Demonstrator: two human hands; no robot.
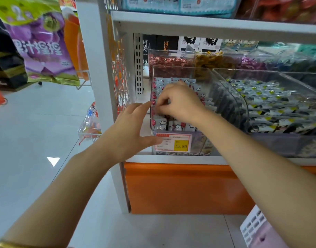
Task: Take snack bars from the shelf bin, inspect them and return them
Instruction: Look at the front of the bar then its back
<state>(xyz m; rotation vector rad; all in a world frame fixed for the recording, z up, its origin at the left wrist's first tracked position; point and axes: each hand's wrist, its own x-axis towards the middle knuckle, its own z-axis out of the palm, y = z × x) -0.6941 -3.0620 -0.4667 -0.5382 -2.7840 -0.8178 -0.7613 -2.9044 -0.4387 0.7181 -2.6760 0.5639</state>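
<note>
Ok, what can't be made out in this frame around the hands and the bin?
- Head view: whether the right hand grips one of the snack bars; its own knuckles hide the fingertips.
- Bars beneath that hand: covered by it.
- Small print on the price tag: too small and blurred.
- Top shelf packets: cut off by the upper edge.
</note>
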